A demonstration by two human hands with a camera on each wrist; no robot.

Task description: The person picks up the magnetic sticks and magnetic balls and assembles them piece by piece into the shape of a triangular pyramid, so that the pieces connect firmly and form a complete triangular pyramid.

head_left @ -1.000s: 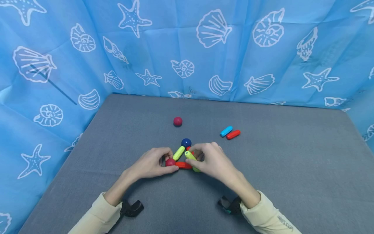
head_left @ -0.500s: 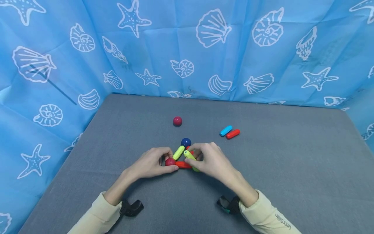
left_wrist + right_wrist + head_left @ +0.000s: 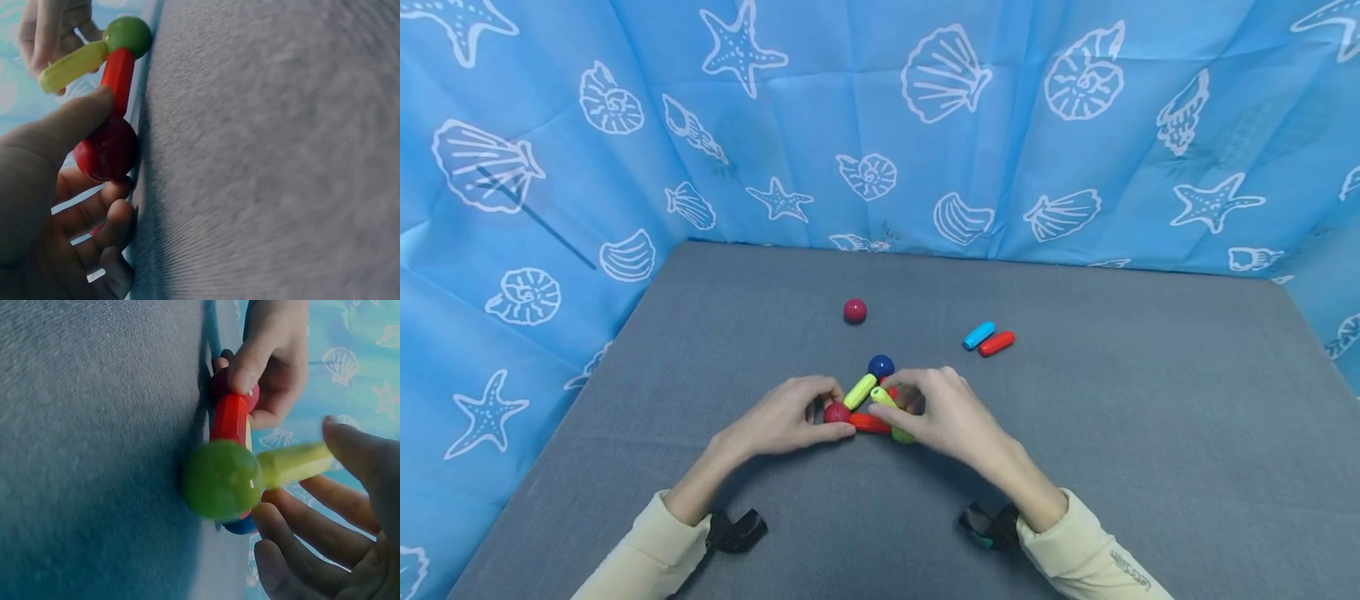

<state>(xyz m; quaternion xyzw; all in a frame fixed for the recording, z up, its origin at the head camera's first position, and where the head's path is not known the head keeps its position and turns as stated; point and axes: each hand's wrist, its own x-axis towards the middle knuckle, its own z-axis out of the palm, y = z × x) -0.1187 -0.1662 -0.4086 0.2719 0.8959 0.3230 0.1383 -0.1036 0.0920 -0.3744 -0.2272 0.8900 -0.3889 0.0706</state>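
My left hand (image 3: 793,415) grips a dark red ball (image 3: 107,150) between thumb and fingers. From that ball a red rod (image 3: 870,423) runs along the table to a green ball (image 3: 222,480). A yellow rod (image 3: 297,464) rises at a slant from the green ball, and my right hand (image 3: 951,414) pinches it near its upper end. Another yellow rod (image 3: 860,391) reaches from the dark red ball to a blue ball (image 3: 881,367). A second red rod (image 3: 889,387) by the blue ball is mostly hidden behind the right fingers. Together the pieces form a triangle.
Behind the triangle, a loose dark red ball (image 3: 854,312) lies on the grey table (image 3: 1135,417). To the right, a light blue rod (image 3: 978,335) and a red rod (image 3: 997,343) lie side by side. A blue shell-patterned curtain (image 3: 865,108) hangs along the table's far and left edges.
The blue ball and the yellow rod leading to it have shifted very slightly right. The pinched yellow rod's upper end has tipped a little left. Both hands keep their hold.
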